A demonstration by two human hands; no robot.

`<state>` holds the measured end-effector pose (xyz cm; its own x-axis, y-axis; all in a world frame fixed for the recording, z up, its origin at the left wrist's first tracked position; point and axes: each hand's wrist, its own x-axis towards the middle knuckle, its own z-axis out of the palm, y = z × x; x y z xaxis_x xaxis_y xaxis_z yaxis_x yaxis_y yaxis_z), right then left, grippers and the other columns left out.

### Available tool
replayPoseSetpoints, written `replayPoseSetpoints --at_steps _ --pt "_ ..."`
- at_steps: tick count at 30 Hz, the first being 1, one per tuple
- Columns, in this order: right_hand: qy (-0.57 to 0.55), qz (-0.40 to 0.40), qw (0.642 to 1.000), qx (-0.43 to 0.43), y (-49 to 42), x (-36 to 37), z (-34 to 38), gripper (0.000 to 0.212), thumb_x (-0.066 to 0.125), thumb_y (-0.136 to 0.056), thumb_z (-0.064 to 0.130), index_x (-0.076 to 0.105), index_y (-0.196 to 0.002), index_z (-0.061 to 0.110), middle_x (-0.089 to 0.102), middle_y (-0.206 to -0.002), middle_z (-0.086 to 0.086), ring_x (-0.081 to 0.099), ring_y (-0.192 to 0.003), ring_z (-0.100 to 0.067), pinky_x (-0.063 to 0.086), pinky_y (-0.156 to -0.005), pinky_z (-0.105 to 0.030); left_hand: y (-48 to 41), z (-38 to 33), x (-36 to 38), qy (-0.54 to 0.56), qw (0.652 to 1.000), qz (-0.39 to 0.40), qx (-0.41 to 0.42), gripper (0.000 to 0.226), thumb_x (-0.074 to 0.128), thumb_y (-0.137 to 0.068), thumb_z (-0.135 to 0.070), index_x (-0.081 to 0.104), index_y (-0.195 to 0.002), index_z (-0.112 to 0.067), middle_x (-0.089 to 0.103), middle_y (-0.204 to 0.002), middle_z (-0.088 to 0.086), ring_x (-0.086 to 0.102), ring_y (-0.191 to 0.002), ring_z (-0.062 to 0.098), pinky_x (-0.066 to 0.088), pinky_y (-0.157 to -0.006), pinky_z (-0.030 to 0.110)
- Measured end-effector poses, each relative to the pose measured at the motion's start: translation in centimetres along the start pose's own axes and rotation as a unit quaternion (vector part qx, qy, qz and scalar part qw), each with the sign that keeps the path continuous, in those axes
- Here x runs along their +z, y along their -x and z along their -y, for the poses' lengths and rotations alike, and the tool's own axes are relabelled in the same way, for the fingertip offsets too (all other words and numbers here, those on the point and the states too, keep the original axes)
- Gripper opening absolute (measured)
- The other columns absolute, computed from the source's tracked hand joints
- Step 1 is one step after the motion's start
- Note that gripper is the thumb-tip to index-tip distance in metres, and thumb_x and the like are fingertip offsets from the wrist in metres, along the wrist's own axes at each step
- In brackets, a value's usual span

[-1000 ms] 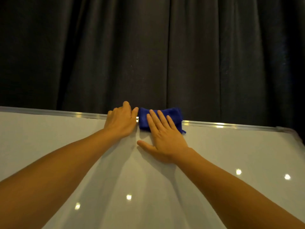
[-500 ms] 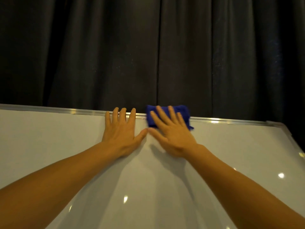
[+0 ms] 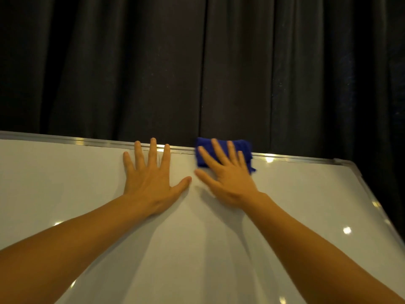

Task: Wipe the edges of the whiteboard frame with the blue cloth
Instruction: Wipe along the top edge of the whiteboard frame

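A large whiteboard [image 3: 87, 194] fills the lower half of the view, with a silver metal frame [image 3: 295, 158] along its top edge and down its right side. A folded blue cloth [image 3: 243, 148] lies over the top frame, right of centre. My right hand [image 3: 228, 176] presses flat on the cloth, fingers spread across it. My left hand [image 3: 151, 178] lies flat on the board to the left of the cloth, fingers apart, fingertips touching the top frame, holding nothing.
A dark pleated curtain [image 3: 197, 62] hangs close behind the board. The frame's top right corner [image 3: 341, 162] is to the right of the cloth. Small light reflections dot the board surface.
My right hand has slid the blue cloth rightward along the top frame. My left hand has flattened from a curled grip on the frame and the gap between hands has widened.
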<state>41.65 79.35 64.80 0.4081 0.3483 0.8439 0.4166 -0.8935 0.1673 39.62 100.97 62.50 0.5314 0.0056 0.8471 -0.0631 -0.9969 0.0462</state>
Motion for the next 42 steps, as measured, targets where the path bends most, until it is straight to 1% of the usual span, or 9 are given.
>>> replayPoseSetpoints --at_steps 5,11,14,17,20,26,32,38,42 --pt "0.004 0.026 0.979 0.200 2.6 -2.1 -5.8 0.082 0.012 -0.080 0.084 -0.006 -0.153 0.050 -0.021 -0.164 0.009 -0.026 -0.148 -0.029 -0.019 -0.116 -0.052 -0.3 -1.2 0.7 0.003 1.000 -0.013 -0.009 0.105 0.003 -0.070 -0.089 -0.018 -0.152 -0.027 -0.024 -0.162 0.011 -0.022 -0.146 0.045 -0.005 -0.114 0.069" --pt "-0.002 0.028 0.999 0.022 -0.2 0.5 1.0 0.080 0.000 -0.073 0.092 -0.007 -0.146 0.061 -0.015 -0.164 0.014 -0.028 -0.147 -0.027 -0.030 -0.107 -0.046 -0.6 -3.3 0.0 -0.028 0.997 0.029 -0.064 0.117 0.004 -0.063 -0.093 -0.019 -0.153 -0.021 -0.023 -0.162 0.014 -0.018 -0.145 0.049 -0.001 -0.114 0.070" --pt "0.025 0.007 0.999 -0.019 0.4 -0.5 -2.4 0.065 0.008 -0.081 0.088 -0.015 -0.138 0.068 -0.018 -0.163 0.017 -0.027 -0.148 -0.027 -0.031 -0.110 -0.046 -0.3 -3.1 -0.5 -0.020 0.996 0.039 -0.073 0.117 0.005 -0.061 -0.093 -0.022 -0.152 -0.023 -0.025 -0.162 0.011 -0.017 -0.146 0.048 -0.001 -0.115 0.069" --pt "0.037 -0.030 0.997 0.059 2.6 -2.2 -9.0 0.071 0.011 -0.081 0.087 -0.009 -0.145 0.063 -0.018 -0.165 0.013 -0.025 -0.149 -0.030 -0.021 -0.116 -0.054 0.1 -3.9 -0.6 -0.002 0.996 0.044 -0.077 0.114 0.006 -0.063 -0.094 -0.023 -0.151 -0.027 -0.025 -0.162 0.010 -0.018 -0.146 0.048 -0.002 -0.114 0.070" --pt "0.002 -0.004 0.988 0.155 3.0 -3.2 -11.8 0.079 0.008 -0.076 0.090 -0.003 -0.148 0.059 -0.015 -0.166 0.010 -0.024 -0.148 -0.035 -0.018 -0.115 -0.060 0.1 -8.1 -0.2 0.010 0.993 0.045 -0.110 0.112 0.008 -0.065 -0.092 -0.023 -0.151 -0.026 -0.025 -0.162 0.011 -0.016 -0.145 0.050 -0.002 -0.113 0.072" --pt "0.026 -0.009 0.998 -0.049 3.6 -2.8 -12.1 0.072 0.009 -0.083 0.085 0.000 -0.149 0.058 -0.009 -0.166 0.011 -0.021 -0.150 -0.034 -0.023 -0.114 -0.054 -1.6 -16.9 0.0 -0.015 0.984 0.051 -0.168 0.117 0.015 -0.068 -0.090 -0.018 -0.153 -0.017 -0.021 -0.162 0.014 -0.011 -0.146 0.050 0.003 -0.113 0.073" --pt "0.013 0.023 0.987 0.156 6.5 -5.8 -24.4 0.078 0.011 -0.077 0.090 -0.007 -0.147 0.060 -0.018 -0.165 0.008 -0.025 -0.147 -0.038 -0.020 -0.114 -0.061 0.2 -22.2 2.0 0.013 0.993 0.036 -0.114 0.109 0.007 -0.068 -0.090 -0.017 -0.153 -0.026 -0.021 -0.163 0.011 -0.015 -0.146 0.049 -0.001 -0.114 0.071" --pt "0.005 0.047 0.998 -0.030 7.4 -5.3 -23.5 0.074 0.012 -0.079 0.088 0.000 -0.147 0.062 -0.014 -0.165 0.013 -0.028 -0.147 -0.033 -0.021 -0.114 -0.059 -0.1 -29.5 3.0 -0.034 0.985 0.059 -0.158 0.123 0.003 -0.058 -0.093 -0.016 -0.154 -0.019 -0.019 -0.162 0.018 -0.014 -0.145 0.053 0.001 -0.112 0.073" --pt "0.025 0.042 0.994 0.102 9.0 -8.5 -31.8 0.072 0.014 -0.082 0.085 -0.002 -0.148 0.060 -0.017 -0.165 0.011 -0.027 -0.147 -0.036 -0.019 -0.117 -0.055 0.3 -29.2 3.3 0.009 0.993 0.038 -0.114 0.118 0.003 -0.062 -0.093 -0.019 -0.153 -0.021 -0.022 -0.162 0.014 -0.016 -0.145 0.050 -0.002 -0.113 0.072"
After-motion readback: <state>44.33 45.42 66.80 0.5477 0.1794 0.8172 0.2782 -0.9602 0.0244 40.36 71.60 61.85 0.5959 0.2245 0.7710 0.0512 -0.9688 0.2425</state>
